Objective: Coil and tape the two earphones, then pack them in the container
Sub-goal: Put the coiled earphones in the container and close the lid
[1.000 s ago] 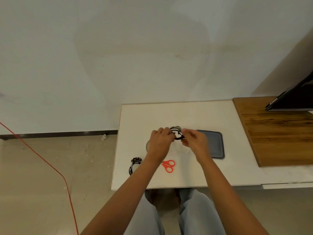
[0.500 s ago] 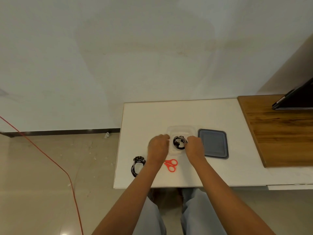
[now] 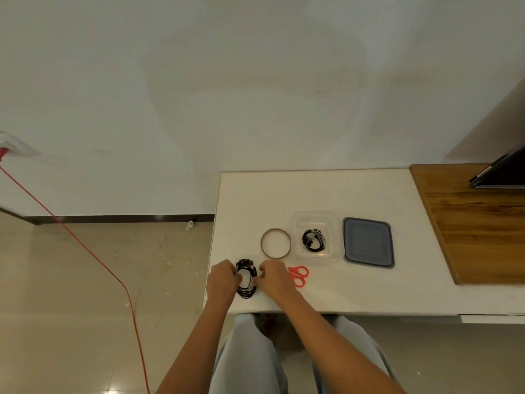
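Two black earphones are in sight, each wound into a coil. The packed earphone [image 3: 312, 240] lies on the floor of the clear container [image 3: 331, 223], which stands open on the white worktop [image 3: 312, 191]. The container's dark lid [image 3: 368, 241] lies flat just to its right, apart from it. The loose earphone [image 3: 247, 292] is near the front left corner of the worktop, between the two hands. The left hand [image 3: 223, 280] has its fingers curled against the left side of this coil and grips it there. The right hand [image 3: 274, 280] is curled too, its fingertips pinching the coil's right side. Whether the coil rests on the worktop or is lifted slightly off it cannot be told. A thin roll of tape [image 3: 276, 229] lies flat just left of the container and beyond the hands. Red scissors [image 3: 297, 277] lie just beside the right hand, partly hidden by it, in front of the container. A wooden surface [image 3: 468, 223] adjoins the worktop on the right and bears a dark flat device [image 3: 502, 172] at the picture's edge. A red cable [image 3: 99, 263] runs across the tiled floor on the left. The person's knees in pale trousers show beneath the front edge.
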